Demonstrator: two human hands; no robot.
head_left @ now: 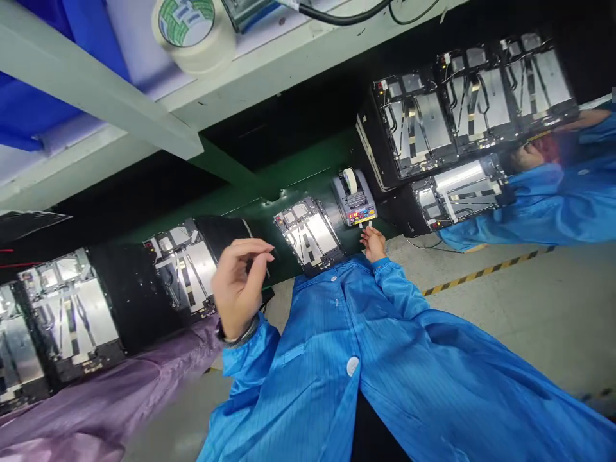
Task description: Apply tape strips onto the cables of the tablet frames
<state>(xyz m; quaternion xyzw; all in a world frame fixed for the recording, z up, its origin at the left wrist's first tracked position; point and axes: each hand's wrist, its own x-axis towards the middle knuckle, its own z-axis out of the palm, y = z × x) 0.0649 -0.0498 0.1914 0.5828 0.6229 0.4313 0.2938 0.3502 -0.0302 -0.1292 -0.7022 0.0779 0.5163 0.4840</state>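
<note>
My right hand [374, 245] is at the front of a grey tape dispenser [353, 197], its fingertips closed on a short white strip of tape [369, 225]. A roll of pale tape [350, 181] sits in the top of the dispenser, above lit buttons. Raised to the left, my left hand [241, 282] has thumb and forefinger brought together in a pinch; whether anything small lies between them I cannot make out. Between my hands, an opened flat device with a silver plate and black cables [310, 236] lies on the green bench top [272, 256].
More such devices stand on the left, one of them nearest [185, 273], by a purple sleeve [163, 369]. Others [418, 125] are at right on black holders, near a co-worker's blue sleeve [543, 199]. A shelf [269, 77] overhead carries a masking tape roll [202, 38].
</note>
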